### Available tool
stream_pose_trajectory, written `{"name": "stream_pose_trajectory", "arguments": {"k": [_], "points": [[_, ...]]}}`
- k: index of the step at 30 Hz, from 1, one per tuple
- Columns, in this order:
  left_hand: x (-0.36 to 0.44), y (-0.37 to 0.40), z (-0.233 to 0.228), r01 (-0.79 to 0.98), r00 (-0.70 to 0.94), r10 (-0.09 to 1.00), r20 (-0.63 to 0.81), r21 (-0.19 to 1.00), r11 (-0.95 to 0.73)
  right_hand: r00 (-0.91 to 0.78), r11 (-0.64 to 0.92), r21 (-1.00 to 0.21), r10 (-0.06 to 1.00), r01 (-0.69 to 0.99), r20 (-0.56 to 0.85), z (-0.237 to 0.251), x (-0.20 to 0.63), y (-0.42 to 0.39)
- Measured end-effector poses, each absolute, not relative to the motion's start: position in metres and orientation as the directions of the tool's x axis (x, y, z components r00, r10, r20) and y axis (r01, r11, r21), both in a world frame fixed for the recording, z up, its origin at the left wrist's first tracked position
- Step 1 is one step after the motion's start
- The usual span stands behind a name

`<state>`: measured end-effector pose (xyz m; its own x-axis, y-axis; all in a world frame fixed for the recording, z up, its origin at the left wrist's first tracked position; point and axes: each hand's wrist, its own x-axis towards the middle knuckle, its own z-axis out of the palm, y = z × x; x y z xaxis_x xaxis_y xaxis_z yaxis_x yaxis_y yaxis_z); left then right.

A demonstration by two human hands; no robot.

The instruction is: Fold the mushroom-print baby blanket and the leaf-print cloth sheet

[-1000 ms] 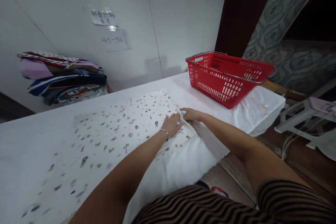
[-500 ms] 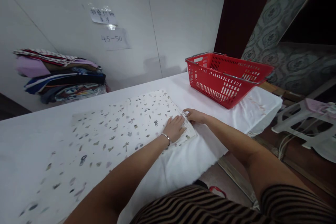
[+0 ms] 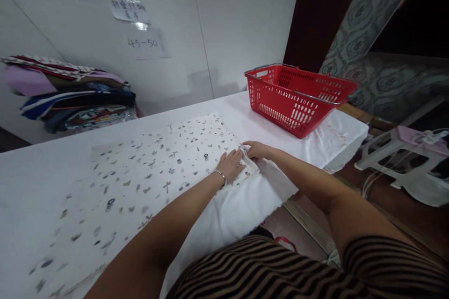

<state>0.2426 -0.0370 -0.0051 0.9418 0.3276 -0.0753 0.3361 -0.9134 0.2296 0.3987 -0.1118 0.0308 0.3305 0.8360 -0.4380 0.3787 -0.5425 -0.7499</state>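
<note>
A white printed cloth with small grey and brown motifs is spread flat over the table, its near left part behind my left forearm. My left hand, with a bracelet at the wrist, lies on the cloth near its right end, fingers stretched out. Just beyond those fingertips my right hand is curled at the cloth's right edge, gripping it where the fabric is slightly bunched. The right fingertips are partly hidden by the cloth.
A red plastic basket with metal handles stands at the table's back right. Folded clothes are piled at the back left against the wall. White cloth covers the table. A white plastic stool stands off the right end.
The view has shifted slightly, moving the scene a little left and up. Near my right fingers the cloth's edge looks more bunched. My left hand stays flat on the cloth.
</note>
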Motion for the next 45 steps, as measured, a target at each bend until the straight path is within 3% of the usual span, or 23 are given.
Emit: {"name": "stream_pose_trajectory", "arguments": {"k": [10,15,20,28,37,45], "points": [[0.238,-0.049,0.003,0.321,0.940,0.338,0.041,0.228,-0.919,0.340,-0.461,-0.819,0.873,0.342,-0.350,0.017,0.405,-0.132],[0.229,-0.070,0.001,0.186,0.974,0.208,0.086,0.214,-0.959,0.377,-0.489,-0.787,0.856,0.376,-0.352,0.027,0.402,-0.134],[0.226,-0.075,-0.007,0.215,0.970,0.235,0.064,0.225,-0.950,0.387,-0.520,-0.764,0.841,0.382,-0.379,0.034,0.395,-0.138],[0.228,-0.081,0.003,0.254,0.940,0.290,0.181,0.197,-0.947,0.342,-0.518,-0.735,0.852,0.436,-0.397,0.034,0.387,-0.153],[0.230,-0.084,0.007,0.279,0.948,0.296,0.115,0.143,-0.950,0.332,-0.496,-0.816,0.855,0.297,-0.398,0.019,0.400,-0.157],[0.228,-0.089,0.007,0.265,0.949,0.280,0.143,0.116,-0.957,0.287,-0.488,-0.814,0.866,0.314,-0.409,0.023,0.392,-0.172]]}}
